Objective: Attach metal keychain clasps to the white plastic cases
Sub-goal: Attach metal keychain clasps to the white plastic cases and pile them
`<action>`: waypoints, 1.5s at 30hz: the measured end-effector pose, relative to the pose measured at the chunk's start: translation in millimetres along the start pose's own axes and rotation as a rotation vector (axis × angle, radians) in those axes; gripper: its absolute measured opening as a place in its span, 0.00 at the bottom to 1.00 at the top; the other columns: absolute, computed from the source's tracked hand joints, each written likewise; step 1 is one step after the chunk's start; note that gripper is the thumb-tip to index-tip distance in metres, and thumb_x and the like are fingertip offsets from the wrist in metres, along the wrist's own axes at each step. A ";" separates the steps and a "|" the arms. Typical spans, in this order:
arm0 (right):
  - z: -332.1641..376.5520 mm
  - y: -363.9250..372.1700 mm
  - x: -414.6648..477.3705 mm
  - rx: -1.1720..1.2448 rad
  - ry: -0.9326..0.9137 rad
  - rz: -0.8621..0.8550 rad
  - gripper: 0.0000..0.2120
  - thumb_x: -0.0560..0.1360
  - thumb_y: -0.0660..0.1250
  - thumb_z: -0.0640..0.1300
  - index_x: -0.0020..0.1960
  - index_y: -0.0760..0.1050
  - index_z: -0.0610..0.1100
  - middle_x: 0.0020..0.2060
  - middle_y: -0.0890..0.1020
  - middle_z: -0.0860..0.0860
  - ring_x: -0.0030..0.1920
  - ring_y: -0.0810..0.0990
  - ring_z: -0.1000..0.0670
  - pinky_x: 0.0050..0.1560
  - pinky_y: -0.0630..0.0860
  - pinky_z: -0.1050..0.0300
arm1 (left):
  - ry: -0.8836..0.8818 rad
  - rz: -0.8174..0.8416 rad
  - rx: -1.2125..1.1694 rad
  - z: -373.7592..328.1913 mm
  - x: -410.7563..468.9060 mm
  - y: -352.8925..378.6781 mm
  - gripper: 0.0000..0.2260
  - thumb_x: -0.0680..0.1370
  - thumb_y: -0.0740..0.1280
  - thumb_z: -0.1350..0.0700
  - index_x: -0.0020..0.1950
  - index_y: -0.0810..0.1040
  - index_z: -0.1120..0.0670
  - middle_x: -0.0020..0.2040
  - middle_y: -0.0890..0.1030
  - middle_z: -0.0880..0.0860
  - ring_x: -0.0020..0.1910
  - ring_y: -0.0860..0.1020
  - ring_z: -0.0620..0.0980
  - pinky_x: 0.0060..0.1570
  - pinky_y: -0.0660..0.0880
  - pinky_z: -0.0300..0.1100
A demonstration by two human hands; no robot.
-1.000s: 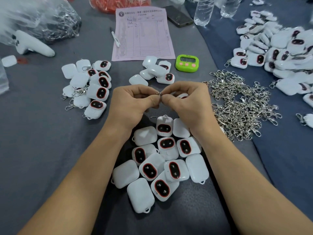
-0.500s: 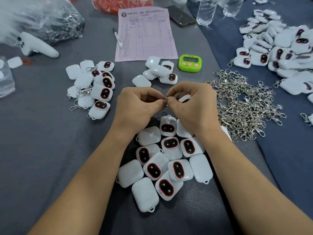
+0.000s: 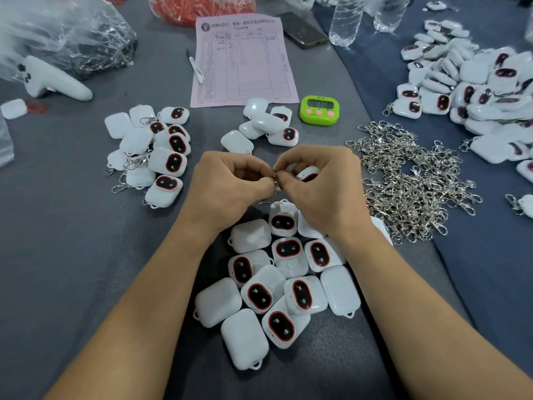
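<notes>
My left hand (image 3: 230, 187) and my right hand (image 3: 323, 189) meet at the middle of the table, fingertips pinching a small metal clasp (image 3: 277, 184) between them. My right hand also cups a white plastic case (image 3: 308, 173) with a dark red-rimmed window, mostly hidden by its fingers. Below my hands lies a pile of white cases (image 3: 277, 284) without clasps. A heap of loose metal clasps (image 3: 409, 180) spreads to the right. At the left lies a group of cases with clasps attached (image 3: 155, 151).
A few more cases (image 3: 265, 125) lie beyond my hands beside a green timer (image 3: 318, 110). A pink form (image 3: 245, 59), a pen (image 3: 196, 67), a phone (image 3: 302, 30) and bottles (image 3: 344, 18) sit at the back. A large pile of cases (image 3: 476, 90) fills the right, plastic bags (image 3: 66, 33) the left.
Both hands have stayed together on the clasp, with only small finger shifts. The camera has tilted a little, so the scene sits slightly lower in view.
</notes>
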State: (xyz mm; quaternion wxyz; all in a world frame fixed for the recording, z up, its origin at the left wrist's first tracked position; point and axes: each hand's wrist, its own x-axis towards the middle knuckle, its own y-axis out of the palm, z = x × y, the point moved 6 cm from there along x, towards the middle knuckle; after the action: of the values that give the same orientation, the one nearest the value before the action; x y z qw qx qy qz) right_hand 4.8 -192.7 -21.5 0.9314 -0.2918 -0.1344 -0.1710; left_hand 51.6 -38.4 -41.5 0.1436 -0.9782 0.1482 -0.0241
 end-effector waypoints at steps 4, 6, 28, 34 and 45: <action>-5.7 4.3 1.7 0.032 0.054 0.042 0.06 0.68 0.76 0.42 0.37 0.84 0.52 0.29 0.81 0.57 0.30 0.78 0.58 0.32 0.72 0.67 | 0.031 -0.033 0.014 -2.0 0.9 -0.6 0.05 0.63 0.74 0.54 0.37 0.86 0.50 0.33 0.85 0.51 0.34 0.84 0.54 0.40 0.83 0.51; -17.3 3.7 5.3 0.103 0.213 0.045 0.05 0.70 0.77 0.46 0.37 0.83 0.51 0.27 0.80 0.54 0.27 0.75 0.57 0.31 0.72 0.63 | 0.094 -0.158 0.015 -6.4 0.2 -5.2 0.03 0.63 0.72 0.53 0.35 0.85 0.49 0.30 0.83 0.48 0.28 0.80 0.46 0.32 0.77 0.40; -38.5 13.6 12.6 0.196 0.301 0.099 0.12 0.75 0.72 0.42 0.54 0.76 0.54 0.28 0.82 0.49 0.24 0.79 0.53 0.28 0.73 0.59 | 0.251 -0.045 0.600 1.7 10.2 -3.8 0.08 0.68 0.73 0.48 0.46 0.86 0.43 0.33 0.82 0.42 0.35 0.79 0.43 0.38 0.78 0.42; -33.8 17.1 12.9 0.149 0.258 0.153 0.08 0.74 0.72 0.42 0.49 0.79 0.54 0.29 0.81 0.51 0.27 0.79 0.52 0.34 0.76 0.56 | 0.269 0.006 0.561 1.5 10.7 -1.3 0.12 0.67 0.72 0.48 0.50 0.84 0.40 0.36 0.79 0.29 0.37 0.78 0.33 0.39 0.71 0.27; -28.0 17.1 15.4 0.007 0.182 0.213 0.06 0.72 0.73 0.43 0.46 0.80 0.52 0.30 0.79 0.56 0.30 0.73 0.56 0.34 0.71 0.65 | 0.260 -0.003 0.568 4.0 10.6 -0.1 0.07 0.69 0.72 0.48 0.46 0.86 0.42 0.31 0.81 0.42 0.37 0.78 0.39 0.35 0.71 0.31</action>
State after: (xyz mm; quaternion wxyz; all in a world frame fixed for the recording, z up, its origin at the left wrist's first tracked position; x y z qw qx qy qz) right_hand 29.7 -199.7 -46.9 0.9537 -0.2842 -0.0182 -0.0966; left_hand 62.2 -40.4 -45.2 0.3911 -0.8878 0.1513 -0.1896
